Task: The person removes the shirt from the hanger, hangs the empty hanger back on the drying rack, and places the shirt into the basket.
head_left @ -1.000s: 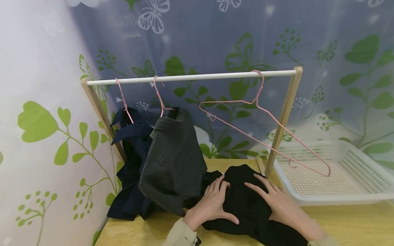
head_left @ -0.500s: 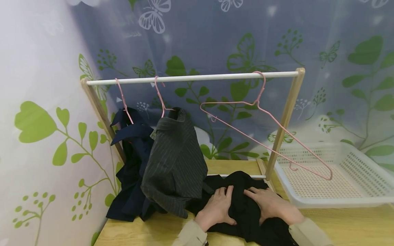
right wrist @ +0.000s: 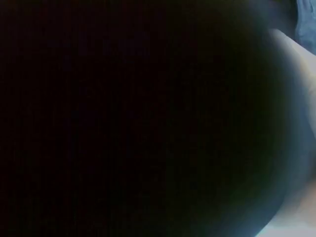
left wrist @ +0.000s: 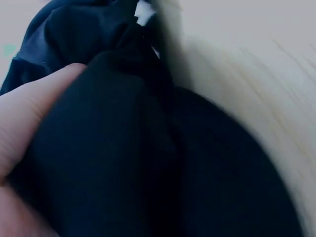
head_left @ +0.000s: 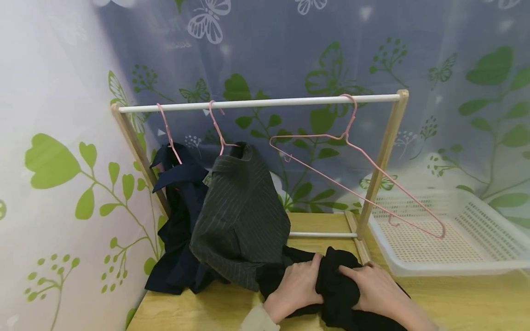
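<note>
A black garment lies bunched on the wooden table in front of the rack, its kind hidden by the folds. My left hand grips its left part, the fingers over the top and the thumb at the near side. My right hand grips the gathered cloth from the right, close to the left hand. In the left wrist view dark fabric bulges past a finger. Black cloth fills most of the right wrist view and hides the fingers there.
A rack with a white rail stands behind. A navy garment and a grey striped garment hang at its left on pink hangers. A bare pink hanger hangs at right, overlapping a white plastic basket on the table.
Both hands have drawn the black garment nearer and bunched it up between them, their fingers closing from a spread pose. The rack's lower white bar has come into sight.
</note>
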Demonstrator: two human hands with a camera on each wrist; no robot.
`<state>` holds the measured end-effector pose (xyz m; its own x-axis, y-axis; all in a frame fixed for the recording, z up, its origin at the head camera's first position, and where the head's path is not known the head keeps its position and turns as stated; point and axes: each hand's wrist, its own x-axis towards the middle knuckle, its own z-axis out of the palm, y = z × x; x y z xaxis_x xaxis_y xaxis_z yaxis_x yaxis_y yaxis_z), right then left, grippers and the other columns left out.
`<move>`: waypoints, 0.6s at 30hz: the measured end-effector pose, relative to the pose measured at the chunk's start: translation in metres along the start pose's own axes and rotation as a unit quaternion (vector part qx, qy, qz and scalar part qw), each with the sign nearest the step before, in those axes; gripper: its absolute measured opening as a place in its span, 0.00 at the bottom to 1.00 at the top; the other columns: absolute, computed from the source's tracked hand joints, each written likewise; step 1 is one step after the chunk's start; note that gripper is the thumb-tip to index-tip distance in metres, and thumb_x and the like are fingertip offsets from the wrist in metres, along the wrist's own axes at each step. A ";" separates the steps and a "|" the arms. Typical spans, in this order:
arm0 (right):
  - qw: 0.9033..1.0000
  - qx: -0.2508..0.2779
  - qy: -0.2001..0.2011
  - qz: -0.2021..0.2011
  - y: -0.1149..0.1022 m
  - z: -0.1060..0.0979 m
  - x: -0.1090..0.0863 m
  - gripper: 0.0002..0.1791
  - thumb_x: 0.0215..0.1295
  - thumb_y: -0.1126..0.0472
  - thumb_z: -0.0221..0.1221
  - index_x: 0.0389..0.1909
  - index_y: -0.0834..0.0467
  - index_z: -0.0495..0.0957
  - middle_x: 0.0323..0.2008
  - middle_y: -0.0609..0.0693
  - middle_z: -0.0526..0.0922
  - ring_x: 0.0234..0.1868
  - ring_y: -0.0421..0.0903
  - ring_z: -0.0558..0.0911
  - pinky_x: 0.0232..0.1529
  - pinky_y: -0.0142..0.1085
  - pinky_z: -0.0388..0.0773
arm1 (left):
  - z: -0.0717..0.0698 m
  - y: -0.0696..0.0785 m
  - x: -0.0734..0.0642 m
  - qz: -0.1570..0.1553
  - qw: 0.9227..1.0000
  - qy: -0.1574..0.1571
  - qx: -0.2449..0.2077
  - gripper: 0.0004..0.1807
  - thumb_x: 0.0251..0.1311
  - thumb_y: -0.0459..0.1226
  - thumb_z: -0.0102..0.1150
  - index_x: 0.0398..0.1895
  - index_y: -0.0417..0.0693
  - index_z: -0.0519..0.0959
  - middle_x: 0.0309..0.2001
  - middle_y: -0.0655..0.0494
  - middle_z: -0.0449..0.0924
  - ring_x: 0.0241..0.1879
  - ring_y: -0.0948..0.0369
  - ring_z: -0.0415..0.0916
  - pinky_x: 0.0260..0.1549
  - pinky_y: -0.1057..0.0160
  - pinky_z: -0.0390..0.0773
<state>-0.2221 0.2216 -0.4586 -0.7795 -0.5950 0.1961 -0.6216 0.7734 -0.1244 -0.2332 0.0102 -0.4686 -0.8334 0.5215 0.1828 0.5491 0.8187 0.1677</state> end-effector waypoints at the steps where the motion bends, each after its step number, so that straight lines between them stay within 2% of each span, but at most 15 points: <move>1: 1.000 -0.007 0.028 -0.001 0.000 -0.004 -0.004 0.42 0.29 0.41 0.74 0.50 0.54 0.76 0.33 0.45 0.84 0.28 0.41 0.80 0.39 0.46 0.75 | -0.002 0.002 0.000 0.001 1.000 0.017 -0.008 0.49 0.35 0.56 0.72 0.62 0.52 0.60 0.25 0.63 0.74 0.16 0.68 0.68 0.12 0.72 0.63; 5: 0.990 -0.036 0.136 0.007 -0.002 -0.016 -0.016 0.41 0.23 0.44 0.76 0.49 0.47 0.76 0.30 0.41 0.84 0.26 0.36 0.79 0.35 0.42 0.75 | -0.013 0.009 0.000 0.003 0.996 0.080 -0.036 0.47 0.37 0.57 0.70 0.62 0.55 0.62 0.30 0.65 0.77 0.21 0.68 0.71 0.14 0.72 0.66; 8: 0.980 -0.053 0.193 0.016 -0.004 -0.020 -0.023 0.45 0.16 0.49 0.78 0.49 0.45 0.76 0.32 0.40 0.83 0.27 0.37 0.80 0.36 0.43 0.75 | -0.019 0.015 -0.001 0.004 0.994 0.103 -0.044 0.47 0.38 0.58 0.69 0.63 0.57 0.61 0.36 0.64 0.79 0.27 0.67 0.75 0.18 0.71 0.70; 10: 0.972 -0.059 0.225 0.019 -0.003 -0.022 -0.028 0.46 0.14 0.54 0.78 0.48 0.46 0.76 0.33 0.40 0.82 0.27 0.38 0.79 0.32 0.41 0.76 | -0.021 0.018 -0.001 0.019 0.991 0.128 -0.047 0.47 0.37 0.56 0.70 0.63 0.56 0.62 0.40 0.63 0.79 0.33 0.65 0.77 0.25 0.69 0.74; 12: 0.966 -0.057 0.250 0.019 -0.002 -0.024 -0.033 0.46 0.13 0.60 0.77 0.48 0.47 0.76 0.34 0.39 0.79 0.28 0.41 0.79 0.29 0.40 0.76 | -0.022 0.022 -0.001 0.040 0.985 0.158 -0.055 0.47 0.36 0.53 0.72 0.63 0.57 0.62 0.43 0.63 0.78 0.37 0.65 0.76 0.31 0.67 0.76; 14: 0.961 -0.053 0.270 0.019 0.000 -0.028 -0.037 0.44 0.15 0.65 0.74 0.48 0.47 0.76 0.35 0.40 0.76 0.30 0.42 0.78 0.28 0.40 0.76 | -0.023 0.026 0.001 0.067 0.976 0.196 -0.066 0.47 0.35 0.50 0.75 0.62 0.57 0.63 0.46 0.62 0.77 0.41 0.65 0.75 0.38 0.66 0.76; 16: 0.958 -0.047 0.284 0.016 0.003 -0.032 -0.041 0.43 0.17 0.69 0.72 0.49 0.48 0.77 0.37 0.42 0.76 0.33 0.44 0.78 0.30 0.41 0.76 | -0.025 0.032 0.004 0.087 0.968 0.221 -0.077 0.48 0.33 0.48 0.76 0.63 0.56 0.62 0.49 0.63 0.75 0.44 0.64 0.74 0.40 0.66 0.76; 18: 0.954 -0.048 0.296 0.013 0.005 -0.039 -0.044 0.42 0.20 0.72 0.70 0.48 0.48 0.78 0.38 0.44 0.76 0.35 0.46 0.78 0.33 0.42 0.75 | -0.029 0.038 0.006 0.094 0.963 0.240 -0.074 0.49 0.33 0.47 0.76 0.63 0.56 0.61 0.51 0.62 0.74 0.45 0.64 0.74 0.41 0.67 0.76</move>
<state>-0.1873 0.2603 -0.4296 -0.5966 -0.3696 0.7124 -0.5704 0.8197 -0.0525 -0.2159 0.0374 -0.4330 -0.6132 0.4577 0.6438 0.7203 0.6586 0.2179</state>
